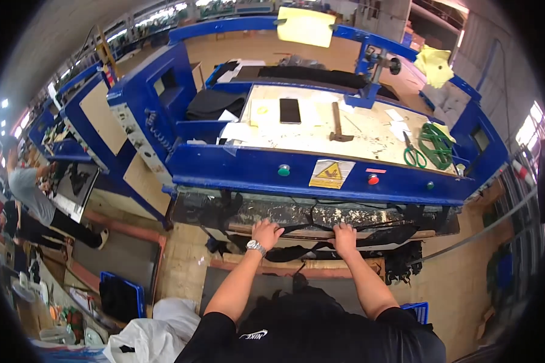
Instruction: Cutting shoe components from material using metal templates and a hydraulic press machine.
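My left hand (266, 234), with a metal watch (256, 247) on its wrist, is at the front edge of the blue machine's dark, worn bed (260, 209). Its fingers are closed on a black fabric strip (307, 228) that stretches across to my right hand (344, 238). The right fingers curl over the strip's other part at the same edge. More black fabric (386, 237) lies along the bed to the right, and a loop of it sags below my hands. My palms and the undersides of my fingers are hidden.
Above the bed, the blue machine (224, 163) has a green button (284, 170) and a red button (373, 179). On its board lie a phone (289, 111), a hammer (338, 124), green-handled scissors (414, 154) and a green cord bundle (436, 146). A person (33, 190) stands at the left.
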Demonstrator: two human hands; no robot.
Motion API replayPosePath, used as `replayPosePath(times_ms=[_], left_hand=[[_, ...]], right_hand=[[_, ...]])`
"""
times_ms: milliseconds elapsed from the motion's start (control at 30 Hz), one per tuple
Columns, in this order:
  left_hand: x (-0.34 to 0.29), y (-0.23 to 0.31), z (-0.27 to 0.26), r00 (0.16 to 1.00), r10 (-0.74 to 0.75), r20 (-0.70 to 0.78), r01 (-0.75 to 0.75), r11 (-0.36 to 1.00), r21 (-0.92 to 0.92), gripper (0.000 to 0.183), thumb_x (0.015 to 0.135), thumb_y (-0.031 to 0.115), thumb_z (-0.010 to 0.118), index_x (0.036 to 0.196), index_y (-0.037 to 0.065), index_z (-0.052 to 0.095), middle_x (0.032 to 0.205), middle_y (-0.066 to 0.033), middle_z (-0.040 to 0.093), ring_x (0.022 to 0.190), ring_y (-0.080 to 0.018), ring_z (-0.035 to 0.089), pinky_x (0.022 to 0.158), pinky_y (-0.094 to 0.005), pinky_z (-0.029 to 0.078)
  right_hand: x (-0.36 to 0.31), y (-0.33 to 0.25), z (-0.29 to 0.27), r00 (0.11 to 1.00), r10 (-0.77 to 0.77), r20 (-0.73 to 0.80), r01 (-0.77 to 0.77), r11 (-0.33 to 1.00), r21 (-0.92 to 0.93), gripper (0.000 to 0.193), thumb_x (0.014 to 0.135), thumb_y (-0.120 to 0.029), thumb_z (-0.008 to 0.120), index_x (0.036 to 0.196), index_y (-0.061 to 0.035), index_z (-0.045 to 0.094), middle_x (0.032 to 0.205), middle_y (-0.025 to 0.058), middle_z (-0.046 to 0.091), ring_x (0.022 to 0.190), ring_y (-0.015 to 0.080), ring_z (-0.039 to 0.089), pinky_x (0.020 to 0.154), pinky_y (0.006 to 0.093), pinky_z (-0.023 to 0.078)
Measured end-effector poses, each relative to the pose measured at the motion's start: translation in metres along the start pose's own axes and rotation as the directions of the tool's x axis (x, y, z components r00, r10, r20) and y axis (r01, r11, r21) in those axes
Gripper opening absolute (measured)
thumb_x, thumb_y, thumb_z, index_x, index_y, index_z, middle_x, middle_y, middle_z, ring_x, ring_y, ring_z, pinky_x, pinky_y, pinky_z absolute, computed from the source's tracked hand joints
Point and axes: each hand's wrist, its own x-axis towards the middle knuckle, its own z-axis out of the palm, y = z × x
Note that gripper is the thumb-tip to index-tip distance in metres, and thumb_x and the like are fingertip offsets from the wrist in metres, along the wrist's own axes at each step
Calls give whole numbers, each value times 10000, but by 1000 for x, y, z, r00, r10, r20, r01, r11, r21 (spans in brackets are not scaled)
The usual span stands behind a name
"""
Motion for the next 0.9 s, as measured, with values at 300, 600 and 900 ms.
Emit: replayPosePath(times_ms=[300,600,900], left_hand=[[3,6,-7,997,-65,29,65,998,13,415,977,484,555,1048,125,751,1179,-138,615,1178,-368,531,1028,-510,395],[-59,-2,4,999,-22,-27,19,993,-116,365,913,471,637,919,121,742,961,-103,679,1032,-335,597,901,-499,444],[-31,-94,0,653,-744,-139,177,328,-928,173,1027,147,578,1117,1,593,946,-67,657,811,-157,688,684,-287,591]], right_hand=[[8,6,-7,996,-90,20,89,996,31,420,706,-320,863,985,-68,677,1059,130,643,1062,358,609,863,496,480],[8,10,-38,832,-220,509,122,968,219,404,717,-361,850,910,-35,707,941,184,685,867,391,663,778,481,539],[74,-75,30,793,-585,-170,603,713,359,298,777,-258,813,918,-49,653,976,100,627,954,307,602,826,406,476]])
